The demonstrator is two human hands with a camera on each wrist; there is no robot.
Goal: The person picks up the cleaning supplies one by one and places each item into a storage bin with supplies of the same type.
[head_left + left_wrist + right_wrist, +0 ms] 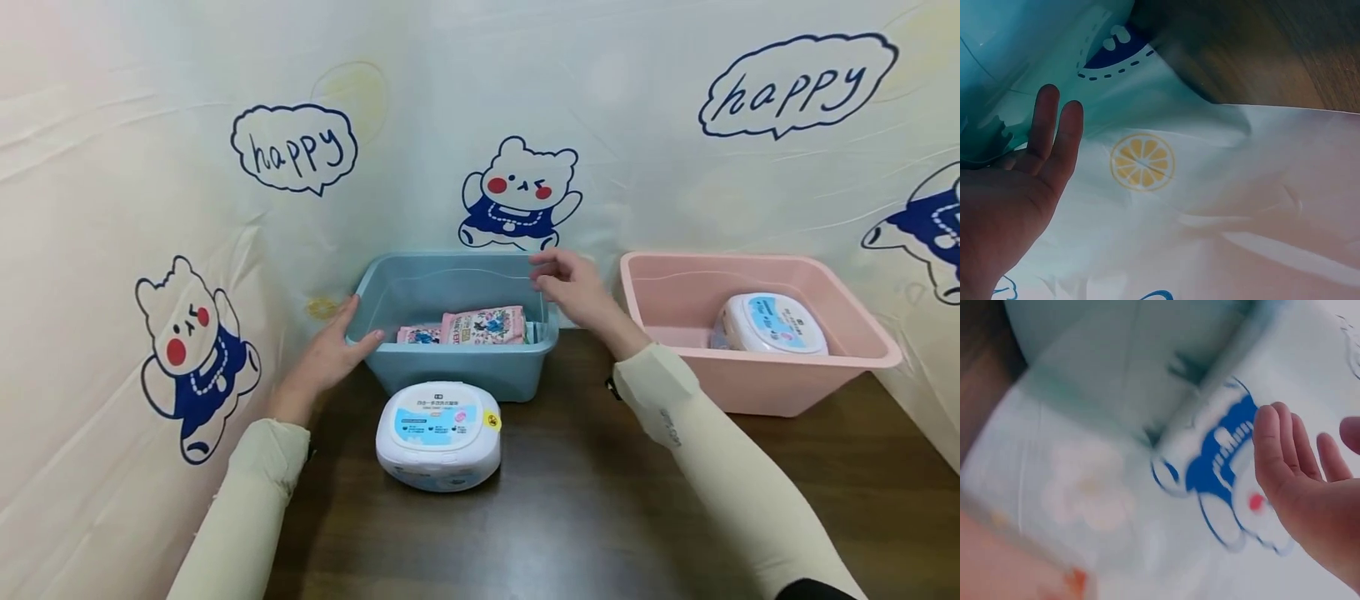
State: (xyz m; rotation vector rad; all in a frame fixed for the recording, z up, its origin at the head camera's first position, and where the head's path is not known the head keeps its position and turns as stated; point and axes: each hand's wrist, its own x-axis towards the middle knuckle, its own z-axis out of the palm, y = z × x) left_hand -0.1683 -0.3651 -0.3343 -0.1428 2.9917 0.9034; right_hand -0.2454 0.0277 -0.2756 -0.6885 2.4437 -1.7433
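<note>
A blue-grey plastic bin (pixel 457 362) stands against the back sheet, with pink flowered packets (pixel 483 326) inside. My left hand (pixel 333 354) is at the bin's left end, fingers extended along the outside and thumb by the front corner. Those extended fingers (pixel 1069 134) also show in the left wrist view. Just over the bin's right rim hovers my right hand (pixel 573 287), its fingers loosely bent and holding nothing. The right wrist view shows the same hand (pixel 1310 481) beside the blurred bin wall. In front of the bin sits a white lidded tub (pixel 438 437) with a blue label.
To the right is a pink bin (pixel 757 379) holding another white lidded tub (pixel 776 323). Both bins stand on a dark wooden table (pixel 570 517). A pale sheet printed with cartoon bears (pixel 521 196) covers the back and left sides.
</note>
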